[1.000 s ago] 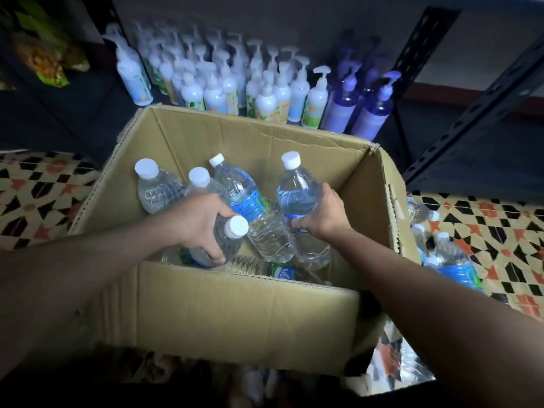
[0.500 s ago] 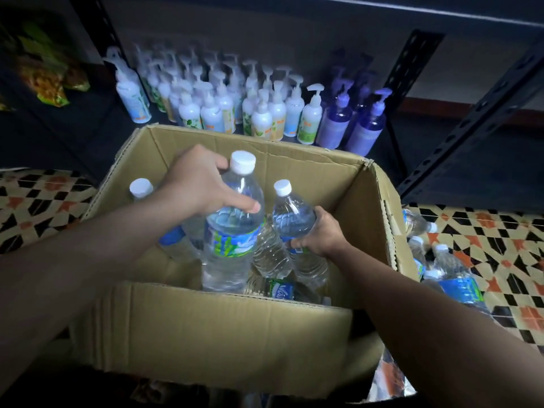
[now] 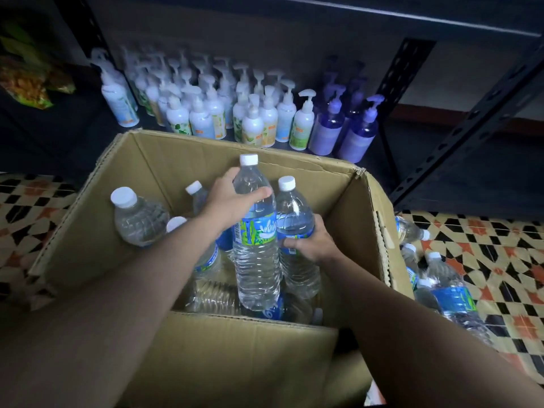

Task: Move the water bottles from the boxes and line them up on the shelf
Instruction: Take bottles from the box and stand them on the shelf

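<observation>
Both arms reach down into the open cardboard box (image 3: pixel 235 363). The left hand (image 3: pixel 232 198) wraps round the shoulder of a green-labelled water bottle (image 3: pixel 256 260), fingers behind and thumb across the front. The bottle stands upright at the middle of the box, cap up, with its base down among bottles lying on the box bottom. Just beside it, toward the right wall of the box, the right hand (image 3: pixel 312 242) grips a second water bottle (image 3: pixel 294 213) at its blue label, fingers curled around its far side, and this one is upright too. A leaning bottle (image 3: pixel 138 219) rests against the box's left wall. The box sits on a patterned tile floor (image 3: pixel 485 245), where loose water bottles (image 3: pixel 450 295) lie along its right side. Behind its far edge runs a dark metal shelf (image 3: pixel 471 172), its left part packed with white pump bottles (image 3: pixel 253 125) and purple pump bottles (image 3: pixel 326 131).
</observation>
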The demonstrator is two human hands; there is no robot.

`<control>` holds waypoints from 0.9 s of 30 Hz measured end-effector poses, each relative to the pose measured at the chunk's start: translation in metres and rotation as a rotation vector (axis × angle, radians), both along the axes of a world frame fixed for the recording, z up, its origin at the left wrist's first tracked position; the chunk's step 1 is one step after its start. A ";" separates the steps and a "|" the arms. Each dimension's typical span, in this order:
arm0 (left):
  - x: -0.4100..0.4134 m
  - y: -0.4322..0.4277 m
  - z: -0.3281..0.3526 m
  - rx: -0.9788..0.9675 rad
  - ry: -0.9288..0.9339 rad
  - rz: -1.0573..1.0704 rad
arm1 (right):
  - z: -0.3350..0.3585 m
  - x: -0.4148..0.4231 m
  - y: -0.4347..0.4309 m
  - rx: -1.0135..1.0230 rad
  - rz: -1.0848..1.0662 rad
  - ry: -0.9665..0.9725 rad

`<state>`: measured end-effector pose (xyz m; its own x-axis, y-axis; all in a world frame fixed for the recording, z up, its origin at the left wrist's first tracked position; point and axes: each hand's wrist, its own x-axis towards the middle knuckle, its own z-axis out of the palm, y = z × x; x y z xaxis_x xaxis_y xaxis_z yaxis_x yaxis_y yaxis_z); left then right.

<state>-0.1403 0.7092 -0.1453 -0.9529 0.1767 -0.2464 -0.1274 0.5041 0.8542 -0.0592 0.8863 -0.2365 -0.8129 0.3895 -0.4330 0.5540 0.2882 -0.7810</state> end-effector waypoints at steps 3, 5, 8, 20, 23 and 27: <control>0.014 0.006 -0.013 0.082 -0.052 0.012 | -0.006 -0.001 0.002 -0.049 0.009 0.018; 0.023 0.007 -0.023 0.128 -0.056 0.006 | -0.005 0.001 0.002 -0.025 0.056 0.034; 0.035 0.008 -0.037 0.016 -0.148 0.077 | -0.008 0.004 0.000 0.029 0.098 0.045; 0.051 -0.003 -0.051 0.054 -0.180 0.356 | -0.014 0.011 -0.001 -0.127 -0.072 -0.012; 0.045 -0.017 -0.052 0.050 -0.254 0.192 | -0.013 0.009 0.002 -0.134 -0.018 -0.054; 0.045 -0.011 -0.048 -0.008 -0.418 0.088 | -0.022 0.000 -0.006 -0.044 0.108 -0.118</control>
